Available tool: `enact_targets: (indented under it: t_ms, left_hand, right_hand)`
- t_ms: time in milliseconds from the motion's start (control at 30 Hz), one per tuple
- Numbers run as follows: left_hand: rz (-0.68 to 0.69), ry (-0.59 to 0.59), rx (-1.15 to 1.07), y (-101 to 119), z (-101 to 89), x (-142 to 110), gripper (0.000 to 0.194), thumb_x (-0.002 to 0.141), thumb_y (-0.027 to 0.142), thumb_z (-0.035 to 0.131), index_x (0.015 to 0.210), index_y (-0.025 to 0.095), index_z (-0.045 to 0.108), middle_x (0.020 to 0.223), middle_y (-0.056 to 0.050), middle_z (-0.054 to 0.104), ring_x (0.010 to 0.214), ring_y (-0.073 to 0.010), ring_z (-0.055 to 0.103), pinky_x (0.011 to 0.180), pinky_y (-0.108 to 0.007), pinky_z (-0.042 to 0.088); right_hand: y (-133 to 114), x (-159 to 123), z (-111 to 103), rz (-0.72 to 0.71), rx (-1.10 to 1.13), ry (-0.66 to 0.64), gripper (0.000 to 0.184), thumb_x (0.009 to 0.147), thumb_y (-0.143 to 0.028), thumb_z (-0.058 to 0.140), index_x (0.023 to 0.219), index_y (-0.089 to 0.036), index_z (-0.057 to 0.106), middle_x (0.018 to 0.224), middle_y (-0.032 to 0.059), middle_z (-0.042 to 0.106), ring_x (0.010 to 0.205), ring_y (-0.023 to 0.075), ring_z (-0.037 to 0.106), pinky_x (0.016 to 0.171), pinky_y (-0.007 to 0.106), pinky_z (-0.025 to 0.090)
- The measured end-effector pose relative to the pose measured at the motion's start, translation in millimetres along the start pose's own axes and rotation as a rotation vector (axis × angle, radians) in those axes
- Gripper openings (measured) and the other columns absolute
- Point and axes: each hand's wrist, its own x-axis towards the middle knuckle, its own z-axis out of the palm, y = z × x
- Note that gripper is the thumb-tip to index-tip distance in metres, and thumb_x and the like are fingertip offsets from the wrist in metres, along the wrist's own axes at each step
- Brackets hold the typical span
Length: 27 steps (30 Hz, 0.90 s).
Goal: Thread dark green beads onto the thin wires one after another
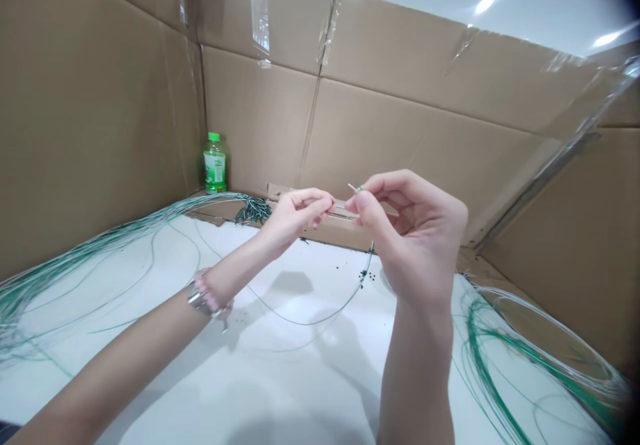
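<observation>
My right hand (417, 232) is raised above the table, thumb and forefinger pinched on a thin wire. Its pale end (352, 186) sticks out past the fingertips, with a bit of green beside it. Close by on the left, my left hand (300, 212) is closed in a pinch. Whatever lies between its fingertips is too small to make out. The two hands are a short gap apart. Below them, a thin green wire (320, 323) curves over the white tabletop (280, 378). Several tiny dark green pieces (364, 275) lie near its upright end.
A long bundle of green and white wires (125, 232) runs along the left, ending in a dark green cluster (253, 210). Coiled wires (480, 345) lie at the right. A green bottle (215, 165) stands in the back corner. Cardboard walls (400, 112) enclose the table.
</observation>
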Motion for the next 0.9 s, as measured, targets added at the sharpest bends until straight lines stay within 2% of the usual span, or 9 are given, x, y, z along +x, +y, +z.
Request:
enact_targets:
  t_ms: [67,133,233,467,700,900]
  left_hand:
    - [0.023,-0.001,-0.130,18.5,-4.9,-10.9,0.028,0.073,0.041,0.072,0.079,0.014,0.066,0.068,0.001,0.060,0.058,-0.0035,0.051,0.054,-0.013,0.043]
    - [0.026,-0.017,-0.285,34.4,-5.1,-21.1,0.023,0.070,0.034,0.077,0.080,0.014,0.069,0.067,0.002,0.062,0.058,-0.0022,0.052,0.055,-0.010,0.044]
    - [0.026,-0.037,-0.423,48.1,-2.1,-30.7,0.015,0.071,0.025,0.077,0.078,0.014,0.071,0.066,0.002,0.065,0.059,-0.0019,0.055,0.057,-0.009,0.046]
    - [0.069,-0.079,-0.498,54.0,-2.2,-35.8,0.007,0.074,0.021,0.075,0.075,0.015,0.071,0.067,0.004,0.068,0.060,-0.0019,0.060,0.060,-0.009,0.051]
    - [0.079,-0.085,-0.465,58.9,-1.2,-39.9,0.006,0.074,0.022,0.075,0.072,0.016,0.073,0.065,0.004,0.069,0.058,-0.0022,0.061,0.058,-0.008,0.050]
    - [0.096,-0.063,-0.386,57.7,2.1,-41.0,0.009,0.071,0.025,0.077,0.072,0.017,0.073,0.066,0.003,0.068,0.059,-0.0032,0.060,0.057,-0.010,0.049]
  right_hand:
    - [-1.6,-2.8,5.5,-0.003,-0.009,-0.010,0.013,0.077,-0.008,0.060,0.074,-0.020,0.063,0.073,-0.0026,0.067,0.072,0.0106,0.067,0.055,0.016,0.056]
    - [-4.3,-6.1,11.1,-0.003,-0.020,-0.019,0.012,0.076,-0.007,0.061,0.075,-0.020,0.062,0.084,-0.0011,0.070,0.082,0.0134,0.069,0.062,0.019,0.059]
    - [-7.4,-11.0,17.8,-0.022,-0.031,-0.005,0.016,0.074,-0.003,0.061,0.076,-0.019,0.061,0.093,0.0002,0.071,0.088,0.0152,0.069,0.067,0.022,0.062]
    - [-8.1,-17.9,24.4,-0.082,-0.031,0.020,0.019,0.071,0.001,0.062,0.076,-0.017,0.061,0.094,0.0016,0.070,0.087,0.0171,0.068,0.067,0.027,0.063]
    - [-11.7,-19.8,27.0,-0.116,-0.052,0.019,0.021,0.069,0.004,0.063,0.078,-0.016,0.063,0.094,0.0016,0.069,0.088,0.0174,0.068,0.068,0.028,0.064]
    - [-12.9,-20.2,23.7,-0.121,-0.067,0.022,0.024,0.069,0.003,0.063,0.080,-0.019,0.064,0.095,-0.0002,0.070,0.083,0.0160,0.068,0.065,0.027,0.064]
